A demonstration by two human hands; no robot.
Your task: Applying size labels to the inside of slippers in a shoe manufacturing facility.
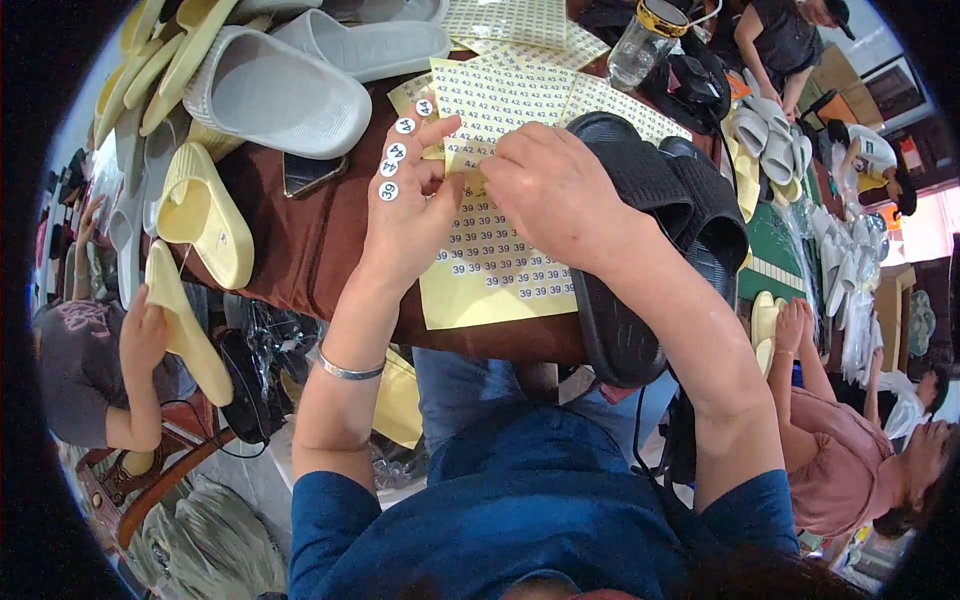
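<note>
So the person had their left hand (405, 235) over the left edge of a yellow sticker sheet (500, 285) in the middle of the near side of the table (290, 255), which had a dark reddish-brown cover. The fingers on that hand were spaced apart and loosely curled, with round white stickers (388, 168) stuck along them. Couldn't tell whether the thumb and index were pinching paper.

The right hand (555, 195) was just beside it, fingers bent and bunched together above the same sheet. Its fingertips were hidden, so I couldn't tell if they had hold of anything.

A second yellow sheet (510, 100) lay on the far side, its near edge right by both hands. A pair of black slides (615, 320) sat to the right, partly behind the right forearm. Far left there was a grey slide (285, 95) with a phone (312, 172) by its near side, plus a pale yellow slide (205, 220) further left. A glass jar (640, 55) stood far right. Over on the left, a co-worker's hand (145, 330) was gripping another yellow slide (185, 325).
</note>
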